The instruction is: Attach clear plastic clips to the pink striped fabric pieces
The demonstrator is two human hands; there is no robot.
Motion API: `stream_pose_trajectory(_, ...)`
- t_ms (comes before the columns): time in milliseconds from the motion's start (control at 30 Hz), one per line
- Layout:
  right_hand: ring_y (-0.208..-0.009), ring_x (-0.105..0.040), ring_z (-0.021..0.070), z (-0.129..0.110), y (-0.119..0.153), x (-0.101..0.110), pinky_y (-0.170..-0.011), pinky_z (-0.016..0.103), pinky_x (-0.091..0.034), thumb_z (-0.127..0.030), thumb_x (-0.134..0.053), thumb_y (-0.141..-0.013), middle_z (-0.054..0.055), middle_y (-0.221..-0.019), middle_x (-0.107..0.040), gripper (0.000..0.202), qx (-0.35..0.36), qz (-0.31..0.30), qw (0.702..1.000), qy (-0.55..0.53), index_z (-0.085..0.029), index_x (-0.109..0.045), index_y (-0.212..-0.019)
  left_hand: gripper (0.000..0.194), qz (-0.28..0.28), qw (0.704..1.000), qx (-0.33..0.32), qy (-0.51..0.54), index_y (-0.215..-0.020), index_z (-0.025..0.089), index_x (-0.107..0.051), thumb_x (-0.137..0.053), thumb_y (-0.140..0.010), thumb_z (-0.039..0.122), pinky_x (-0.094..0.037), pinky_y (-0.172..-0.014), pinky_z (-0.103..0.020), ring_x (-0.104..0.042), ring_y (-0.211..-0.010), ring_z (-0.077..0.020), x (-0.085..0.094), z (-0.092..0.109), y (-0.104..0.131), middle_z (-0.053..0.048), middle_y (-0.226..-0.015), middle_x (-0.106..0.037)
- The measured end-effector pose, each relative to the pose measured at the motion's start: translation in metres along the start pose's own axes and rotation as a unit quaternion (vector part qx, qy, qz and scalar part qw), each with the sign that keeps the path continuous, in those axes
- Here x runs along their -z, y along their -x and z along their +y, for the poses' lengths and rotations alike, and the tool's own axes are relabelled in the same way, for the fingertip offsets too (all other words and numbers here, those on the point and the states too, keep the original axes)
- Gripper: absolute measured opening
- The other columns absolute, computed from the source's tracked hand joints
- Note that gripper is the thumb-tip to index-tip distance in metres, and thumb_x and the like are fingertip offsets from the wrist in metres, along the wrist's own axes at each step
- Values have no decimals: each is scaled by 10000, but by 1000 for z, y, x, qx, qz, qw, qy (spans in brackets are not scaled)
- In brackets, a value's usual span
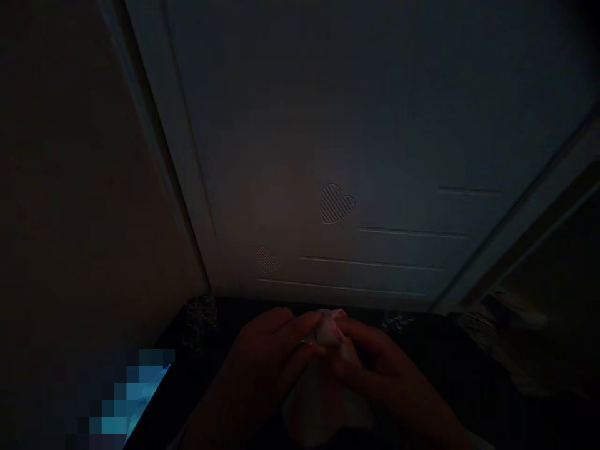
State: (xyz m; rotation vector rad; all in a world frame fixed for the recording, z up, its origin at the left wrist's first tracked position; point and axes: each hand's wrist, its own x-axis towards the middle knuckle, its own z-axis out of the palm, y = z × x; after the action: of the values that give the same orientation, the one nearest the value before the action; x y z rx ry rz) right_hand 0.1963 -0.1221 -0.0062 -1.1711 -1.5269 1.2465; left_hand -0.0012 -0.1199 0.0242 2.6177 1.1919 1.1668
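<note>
In dim light, a pale, pinkish cloth hangs down from between my two hands near the bottom middle of the head view. My left hand has its fingers closed on the cloth's upper part, with a small shiny spot near its fingertips. From the other side, my right hand pinches the same bunched upper end, close to the left fingertips. What kind of cloth it is cannot be made out in the dark.
Ahead stands a pale panel with grooved lines and two striped hearts. Below it is a dark surface with light curled patterns. A brown wall rises at left, a bright blue patch glows lower left, and blurred pale items lie at right.
</note>
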Motion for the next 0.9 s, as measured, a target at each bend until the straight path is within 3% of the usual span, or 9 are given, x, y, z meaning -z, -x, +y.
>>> stream_pose_trajectory(167, -1094, -616, 342, 0, -1, 0, -984, 543, -443, -583, -743, -714, 77, -1137, -724, 465, 30, -20, 999, -7, -295, -759, -1079, 241, 17, 1000, 3, -3, -1086, 232, -665, -481, -950, 157, -521, -644, -193, -628, -669, -120, -1, 0, -2, 24, -771, -657)
stream_pose_trajectory(300, -1192, -575, 357, 7, 1, 1, -1058, 585, -374, -570, -779, -679, 69, -1235, -694, 483, 14, 22, 1000, -13, -332, -748, -1097, 233, 32, 999, -1, -31, -1012, 183, -672, -444, -963, 175, -514, -586, -211, -630, -637, -134, -5, 1, -2, 2, -738, -653)
stream_pose_trajectory(467, -1257, -532, 363, 12, 2, 1, -1101, 614, -306, -569, -788, -669, 63, -1296, -668, 500, 2, 10, 999, -38, -344, -738, -1113, 252, 27, 999, 0, -26, -1063, 217, -660, -433, -965, 166, -523, -609, -209, -636, -657, -133, -6, 2, -3, 9, -757, -669)
stream_pose_trajectory(700, -1181, -579, 365, 14, 2, 4, -1050, 599, -372, -613, -779, -651, 84, -1230, -694, 532, 0, 14, 999, -35, -325, -750, -1098, 293, 57, 996, -34, -56, -1008, 161, -686, -409, -998, 256, -535, -579, -217, -649, -621, -140, -6, 0, -3, -14, -716, -677)
stream_pose_trajectory(900, -1171, -584, 350, 9, 0, 3, -1029, 559, -404, -600, -756, -691, 81, -1221, -691, 498, 9, -4, 1000, -23, -329, -745, -1108, 263, 29, 999, 4, -43, -1017, 194, -707, -456, -973, 262, -535, -607, -228, -644, -632, -144, 0, 0, -4, -2, -705, -681)
